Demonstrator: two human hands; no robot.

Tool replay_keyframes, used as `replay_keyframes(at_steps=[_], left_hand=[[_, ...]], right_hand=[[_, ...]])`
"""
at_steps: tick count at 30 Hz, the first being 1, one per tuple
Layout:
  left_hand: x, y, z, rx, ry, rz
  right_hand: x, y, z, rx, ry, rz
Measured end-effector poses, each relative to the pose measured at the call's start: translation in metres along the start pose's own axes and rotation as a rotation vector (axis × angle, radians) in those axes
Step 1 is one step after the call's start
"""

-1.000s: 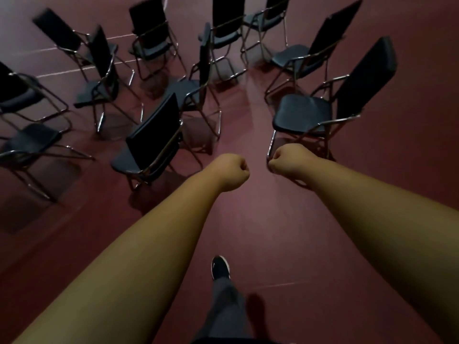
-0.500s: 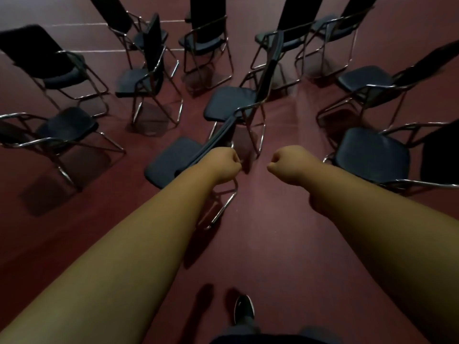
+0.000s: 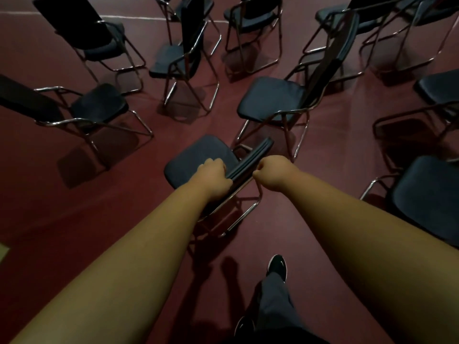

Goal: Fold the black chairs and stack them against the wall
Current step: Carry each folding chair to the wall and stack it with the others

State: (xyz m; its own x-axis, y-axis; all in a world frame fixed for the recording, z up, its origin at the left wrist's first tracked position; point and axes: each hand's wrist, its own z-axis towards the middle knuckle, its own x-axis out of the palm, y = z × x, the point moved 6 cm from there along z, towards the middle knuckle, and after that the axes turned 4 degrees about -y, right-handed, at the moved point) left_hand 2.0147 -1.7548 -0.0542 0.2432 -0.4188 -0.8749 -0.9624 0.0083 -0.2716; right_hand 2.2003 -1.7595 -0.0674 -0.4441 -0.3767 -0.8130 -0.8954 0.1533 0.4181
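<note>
Two clenched fists, nothing visibly held: left hand [image 3: 214, 177], right hand [image 3: 272, 175]. Nearest chair [image 3: 196, 160] at 12 o'clock; backrest [image 3: 250, 160] between fists, long axis toward 1 o'clock. Left hand nearer, contact indeterminate.

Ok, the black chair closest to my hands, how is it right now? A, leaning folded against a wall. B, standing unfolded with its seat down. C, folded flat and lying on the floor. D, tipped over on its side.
B: the nearest chair stands on its metal frame on the red floor, with its seat level and its backrest raised.
</note>
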Motion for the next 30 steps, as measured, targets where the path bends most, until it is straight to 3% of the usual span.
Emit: replay_keyframes(at_steps=[8,12,18,27,30], left_hand=[[0.028,-0.015,0.062,-0.175,0.278,0.030],[0.038,-0.016,0.080,-0.170,0.330,0.064],[0.030,-0.009,0.104,-0.171,0.463,-0.011],[-0.015,0.037,0.173,-0.150,0.436,-0.105],[-0.042,0.062,0.205,-0.138,0.436,-0.134]], right_hand=[[0.012,-0.035,0.091,0.091,0.136,0.070],[0.008,-0.043,0.115,0.135,0.202,0.198],[-0.006,-0.037,0.138,0.143,0.358,0.186],[-0.019,0.020,0.191,0.256,0.234,0.272],[-0.019,0.049,0.216,0.335,0.140,0.408]])
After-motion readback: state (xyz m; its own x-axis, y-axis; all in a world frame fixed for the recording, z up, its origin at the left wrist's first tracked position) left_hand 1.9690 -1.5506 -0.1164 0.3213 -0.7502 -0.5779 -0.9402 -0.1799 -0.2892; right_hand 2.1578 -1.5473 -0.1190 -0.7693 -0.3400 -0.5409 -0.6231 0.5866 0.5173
